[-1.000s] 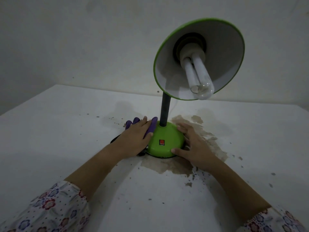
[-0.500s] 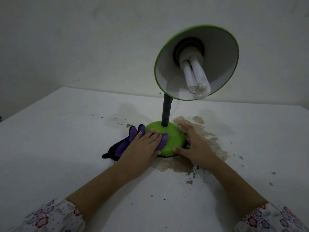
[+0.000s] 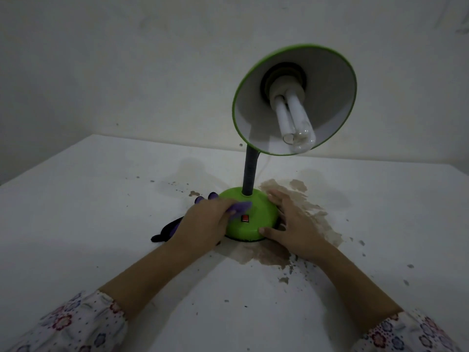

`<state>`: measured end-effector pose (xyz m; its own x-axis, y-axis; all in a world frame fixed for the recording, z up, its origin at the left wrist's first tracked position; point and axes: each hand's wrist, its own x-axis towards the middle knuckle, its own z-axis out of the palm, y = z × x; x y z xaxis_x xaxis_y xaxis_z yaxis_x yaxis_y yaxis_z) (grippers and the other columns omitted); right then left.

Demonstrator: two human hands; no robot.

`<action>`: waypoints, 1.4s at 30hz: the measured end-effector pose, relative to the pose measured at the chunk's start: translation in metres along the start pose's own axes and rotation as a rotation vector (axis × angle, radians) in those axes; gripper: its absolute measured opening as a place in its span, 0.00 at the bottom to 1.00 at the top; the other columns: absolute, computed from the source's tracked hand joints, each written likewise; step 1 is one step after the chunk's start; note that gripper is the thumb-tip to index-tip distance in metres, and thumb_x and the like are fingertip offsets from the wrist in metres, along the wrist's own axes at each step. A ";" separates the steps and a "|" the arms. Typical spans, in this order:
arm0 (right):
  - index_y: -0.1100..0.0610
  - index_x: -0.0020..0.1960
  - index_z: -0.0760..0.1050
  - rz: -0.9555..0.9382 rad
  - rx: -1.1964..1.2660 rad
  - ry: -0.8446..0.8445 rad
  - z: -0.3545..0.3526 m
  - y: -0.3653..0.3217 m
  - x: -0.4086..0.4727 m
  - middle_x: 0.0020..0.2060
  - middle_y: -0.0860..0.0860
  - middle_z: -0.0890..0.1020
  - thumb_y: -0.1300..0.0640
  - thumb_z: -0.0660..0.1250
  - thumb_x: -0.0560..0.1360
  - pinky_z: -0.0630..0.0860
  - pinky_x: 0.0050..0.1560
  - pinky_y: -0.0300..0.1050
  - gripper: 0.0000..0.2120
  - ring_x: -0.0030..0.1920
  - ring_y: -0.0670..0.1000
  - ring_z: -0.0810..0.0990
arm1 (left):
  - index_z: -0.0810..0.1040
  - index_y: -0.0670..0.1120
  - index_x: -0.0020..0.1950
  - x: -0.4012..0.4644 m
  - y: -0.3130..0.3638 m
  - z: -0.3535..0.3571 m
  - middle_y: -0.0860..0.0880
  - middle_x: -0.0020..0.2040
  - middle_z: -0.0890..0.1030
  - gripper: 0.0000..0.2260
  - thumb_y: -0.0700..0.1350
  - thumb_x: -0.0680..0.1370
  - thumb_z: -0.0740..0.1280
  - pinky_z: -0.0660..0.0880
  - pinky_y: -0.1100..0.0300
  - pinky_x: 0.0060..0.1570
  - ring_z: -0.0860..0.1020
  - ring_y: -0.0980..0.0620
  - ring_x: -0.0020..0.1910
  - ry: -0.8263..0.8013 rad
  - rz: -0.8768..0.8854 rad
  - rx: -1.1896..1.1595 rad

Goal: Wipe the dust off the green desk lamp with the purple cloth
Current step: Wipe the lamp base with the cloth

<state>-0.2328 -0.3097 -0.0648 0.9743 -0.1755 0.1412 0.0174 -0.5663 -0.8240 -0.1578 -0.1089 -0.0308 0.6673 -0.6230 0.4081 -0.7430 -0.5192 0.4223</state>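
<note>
The green desk lamp stands on a white table, its round base with a red switch in front of me. A dark flexible neck carries the green-rimmed shade and its white bulb, tilted toward me. My left hand holds the purple cloth against the upper left of the base, its fingers blurred. The cloth's dark end trails on the table to the left. My right hand rests against the base's right side, fingers spread and thumb at the front rim.
The white table has a brown stain around and right of the base, plus scattered dark specks. A thin white cord runs behind the neck. A plain wall rises close behind the table.
My left hand slid the cloth from the base's left side across its front, covering the red switch, then back up and left, so the switch shows again. The right hand stayed put.
</note>
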 end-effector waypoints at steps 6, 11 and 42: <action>0.43 0.73 0.51 0.002 0.015 -0.001 0.001 0.005 0.002 0.70 0.42 0.62 0.52 0.72 0.69 0.65 0.69 0.55 0.41 0.70 0.48 0.63 | 0.75 0.46 0.65 0.025 0.017 0.021 0.47 0.62 0.77 0.14 0.42 0.80 0.58 0.58 0.56 0.64 0.70 0.49 0.65 -0.227 0.140 0.108; 0.44 0.73 0.52 0.001 0.053 -0.007 0.001 0.009 0.004 0.70 0.44 0.63 0.56 0.73 0.69 0.65 0.69 0.55 0.41 0.71 0.49 0.63 | 0.57 0.51 0.75 0.020 -0.019 0.029 0.58 0.76 0.53 0.27 0.39 0.78 0.61 0.38 0.56 0.71 0.46 0.62 0.74 -0.421 0.305 0.271; 0.39 0.71 0.52 0.021 0.041 -0.009 0.001 0.004 0.002 0.68 0.40 0.63 0.49 0.71 0.65 0.66 0.69 0.55 0.41 0.70 0.46 0.63 | 0.77 0.46 0.64 -0.006 -0.005 0.001 0.53 0.64 0.77 0.14 0.44 0.79 0.63 0.62 0.65 0.69 0.70 0.61 0.66 -0.170 0.303 -0.161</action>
<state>-0.2305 -0.3114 -0.0689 0.9766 -0.1790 0.1189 0.0063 -0.5294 -0.8484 -0.1577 -0.1030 -0.0358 0.3908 -0.8292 0.3997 -0.8786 -0.2066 0.4305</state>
